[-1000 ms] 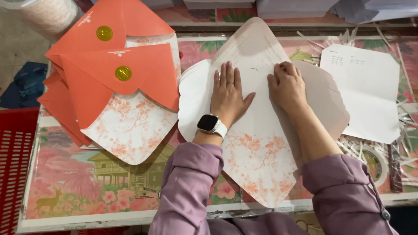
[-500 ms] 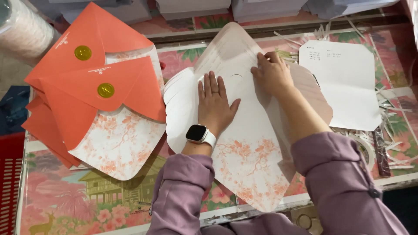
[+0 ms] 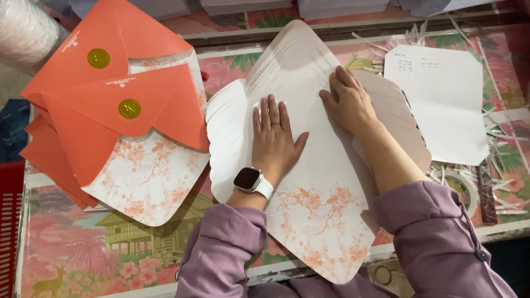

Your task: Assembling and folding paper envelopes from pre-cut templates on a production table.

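Flat on the table lies a large unfolded envelope blank of pale card with scalloped edges and an orange blossom print at its lower tip [image 3: 320, 221], and both of the person's hands rest on top of it. The left hand [image 3: 273, 140] is spread palm down, fingers together and straight, pressing the middle of the sheet so that it cannot slide; a dark-faced smartwatch on a white band [image 3: 251, 181] sits at that wrist. The right hand [image 3: 348, 102] lies a little higher and to the right, apart from the left, its fingers curled onto the edge where the right-hand flap [image 3: 395, 118] meets the central panel, which looks like pressing along a fold line. Neither hand grips anything; both are open and bearing down. The blank appears to top a fanned stack of like sheets, whose stepped white edges [image 3: 223, 129] show just beside the left hand. To the left, well apart from the hands, sits a pile of finished coral-orange envelopes with round gold seals and blossom-printed undersides [image 3: 127, 116], overlapping one another. To the right, a plain white sheet of cut paper [image 3: 441, 105] lies near the flap, with thin white paper trimmings [image 3: 499, 168] and a roll of tape [image 3: 461, 185] scattered beyond. The blank's lower tip overhangs the near edge of the table covered in a pink pictorial cloth [image 3: 72, 254], while the open cloth between the two piles leaves some room leftward.
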